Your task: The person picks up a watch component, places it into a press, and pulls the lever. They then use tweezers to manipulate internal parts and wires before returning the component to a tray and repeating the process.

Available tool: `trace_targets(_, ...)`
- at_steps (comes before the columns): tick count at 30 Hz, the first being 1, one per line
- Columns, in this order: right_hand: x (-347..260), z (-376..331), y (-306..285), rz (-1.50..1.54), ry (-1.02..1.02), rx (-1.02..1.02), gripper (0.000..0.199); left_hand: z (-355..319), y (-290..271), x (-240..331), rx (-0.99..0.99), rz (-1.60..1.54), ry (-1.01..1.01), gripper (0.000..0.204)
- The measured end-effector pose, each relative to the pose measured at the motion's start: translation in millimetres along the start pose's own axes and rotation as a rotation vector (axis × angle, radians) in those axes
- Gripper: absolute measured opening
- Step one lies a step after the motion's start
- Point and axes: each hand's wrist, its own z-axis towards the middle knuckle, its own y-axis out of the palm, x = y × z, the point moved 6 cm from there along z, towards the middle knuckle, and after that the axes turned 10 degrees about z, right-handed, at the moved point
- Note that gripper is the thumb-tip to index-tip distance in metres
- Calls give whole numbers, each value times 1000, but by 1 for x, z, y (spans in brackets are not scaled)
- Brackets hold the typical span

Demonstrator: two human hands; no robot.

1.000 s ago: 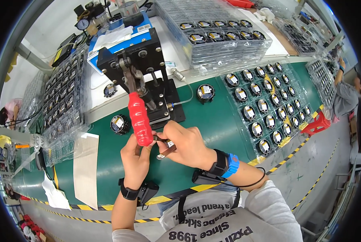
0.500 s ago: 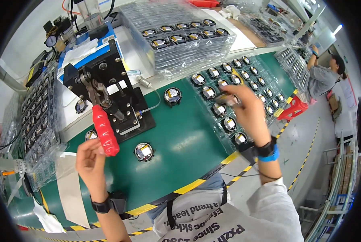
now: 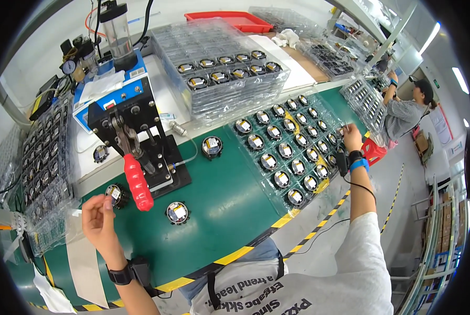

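My left hand (image 3: 99, 218) pinches a small round black fan part (image 3: 113, 193) just left of the red handle (image 3: 138, 184) of a black lever press (image 3: 135, 136). My right hand (image 3: 352, 137) is stretched far right, fingers down at the right edge of a clear tray (image 3: 277, 197) holding several round fan parts. Whether those fingers grip anything cannot be made out. One loose round part (image 3: 177, 212) lies on the green mat (image 3: 230, 199) in front of the press. Another round part (image 3: 212, 147) sits to the right of the press.
Stacked clear trays of parts (image 3: 219, 68) stand behind, with more part trays (image 3: 41, 157) at the left. A blue control box (image 3: 111, 89) is behind the press, and a red bin (image 3: 240, 20) at the back. A co-worker (image 3: 408, 113) works at the far right. Yellow-black tape (image 3: 235, 254) marks the near table edge.
My right hand swung from beside the left hand out over the tray to its far right edge. My left hand moved left of the red handle and now holds a round part.
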Motion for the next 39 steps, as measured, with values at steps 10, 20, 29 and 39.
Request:
trace_targets(10,-132,-44,-4,124,-496,-141,15,6,-20,3,141,560,28,39)
trace_targets(20,-449,-272,-70,615,-1148,-562,5,6,-8,-22,37,652,-26,56)
trace_targets(29,-446,-288,10,1393,-466,-1062,7,4,-5,-16,6,868,32,53)
trace_targets(39,-431,-296,15,1764,-78,-1080,16,-8,35,9,-270,-256,-244,59)
